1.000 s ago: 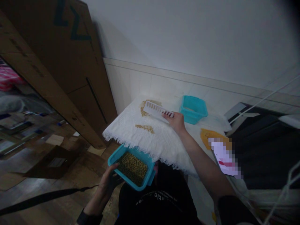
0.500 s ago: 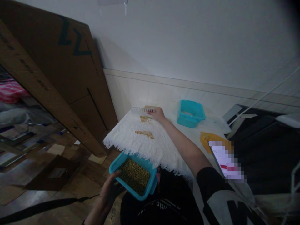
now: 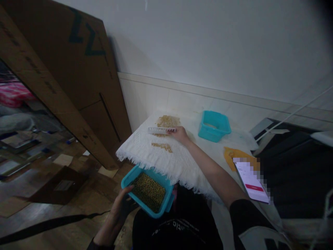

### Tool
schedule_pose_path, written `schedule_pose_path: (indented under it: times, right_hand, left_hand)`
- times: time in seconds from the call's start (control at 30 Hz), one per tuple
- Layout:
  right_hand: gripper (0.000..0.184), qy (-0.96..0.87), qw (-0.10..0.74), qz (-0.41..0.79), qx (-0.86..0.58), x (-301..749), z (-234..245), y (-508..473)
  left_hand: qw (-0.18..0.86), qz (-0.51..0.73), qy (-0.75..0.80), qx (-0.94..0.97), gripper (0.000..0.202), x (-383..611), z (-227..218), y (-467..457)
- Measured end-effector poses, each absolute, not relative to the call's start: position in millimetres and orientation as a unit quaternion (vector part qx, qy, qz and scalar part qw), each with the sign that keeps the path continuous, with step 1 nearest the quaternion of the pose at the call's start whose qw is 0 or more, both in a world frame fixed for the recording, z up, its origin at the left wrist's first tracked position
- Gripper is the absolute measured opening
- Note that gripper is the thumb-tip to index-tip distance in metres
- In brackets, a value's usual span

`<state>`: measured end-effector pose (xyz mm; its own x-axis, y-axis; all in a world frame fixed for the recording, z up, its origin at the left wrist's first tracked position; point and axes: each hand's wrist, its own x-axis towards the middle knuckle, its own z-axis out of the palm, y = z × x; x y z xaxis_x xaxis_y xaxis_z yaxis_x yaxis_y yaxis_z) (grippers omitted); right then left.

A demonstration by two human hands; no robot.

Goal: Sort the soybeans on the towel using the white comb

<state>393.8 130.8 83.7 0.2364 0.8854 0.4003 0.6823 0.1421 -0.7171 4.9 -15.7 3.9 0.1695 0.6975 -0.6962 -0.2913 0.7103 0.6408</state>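
My left hand (image 3: 120, 205) is closed on the left rim of a blue plastic bin (image 3: 168, 198), its thumb over the edge. The bin hangs tilted below the cloth's fringed edge, and yellowish beans (image 3: 151, 187) lie inside it. Over a white woven cloth (image 3: 137, 147), my right hand (image 3: 182, 135) grips one end of a white slotted plastic strip (image 3: 158, 130). Beyond the strip lies a spread of loose beans (image 3: 168, 121). A second batch, partly hidden, shows just under the strip, and a bent row of beans (image 3: 161, 146) sits nearer to me.
Another blue bin (image 3: 214, 128) stands on the table at right. A yellow packet (image 3: 229, 158) and a phone (image 3: 252, 184) lie nearer to me. Large cardboard boxes (image 3: 88, 80) rise at left, with an open carton (image 3: 59, 189) on the floor. A wall (image 3: 221, 52) closes the back.
My right hand has brought the strip nearer to me and turned it, so more of the far beans show. The bin in my left hand has barely moved. The view has shifted slightly.
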Motion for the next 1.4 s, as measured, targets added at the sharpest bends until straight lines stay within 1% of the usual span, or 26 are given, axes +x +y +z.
schedule_pose_path:
  times: [0.13, 0.23, 0.3, 0.47, 0.63, 0.83, 1.0, 1.13, 1.27, 1.4]
  right_hand:
    - [0.008, -0.602, 0.453, 0.125, -0.646, 391, 82, 112]
    - [0.006, -0.599, 0.459, 0.137, -0.642, 388, 82, 100]
    - [0.005, -0.595, 0.464, 0.146, -0.64, 386, 81, 93]
    - [0.011, -0.586, 0.484, 0.167, -0.628, 382, 80, 75]
    - [0.01, -0.575, 0.503, 0.183, -0.619, 376, 79, 59]
    - [0.02, -0.556, 0.523, 0.177, -0.621, 369, 95, 53]
    - [0.028, -0.534, 0.506, 0.199, -0.647, 345, 104, 52]
    - [0.024, -0.508, 0.507, 0.238, -0.655, 328, 92, 57]
    - [0.02, -0.488, 0.516, 0.239, -0.662, 336, 83, 63]
    - [0.021, -0.475, 0.532, 0.232, -0.661, 356, 84, 67]
  left_hand:
    - [0.736, 0.335, 0.557, 0.189, 0.047, 6, 1, -16]
    - [0.733, 0.335, 0.558, 0.198, 0.044, 6, 0, -16]
    - [0.734, 0.333, 0.556, 0.202, 0.045, 6, 0, -16]
    - [0.741, 0.325, 0.549, 0.21, 0.052, 7, 10, -19]
    - [0.745, 0.336, 0.532, 0.222, 0.05, 7, 19, -22]
    - [0.745, 0.326, 0.543, 0.209, 0.049, 8, 6, -19]
    - [0.731, 0.333, 0.559, 0.205, 0.049, 9, 0, -17]
    - [0.725, 0.336, 0.566, 0.203, 0.05, 9, 2, -18]
    - [0.732, 0.336, 0.555, 0.209, 0.052, 10, 3, -19]
    - [0.742, 0.328, 0.548, 0.205, 0.051, 7, 4, -19]
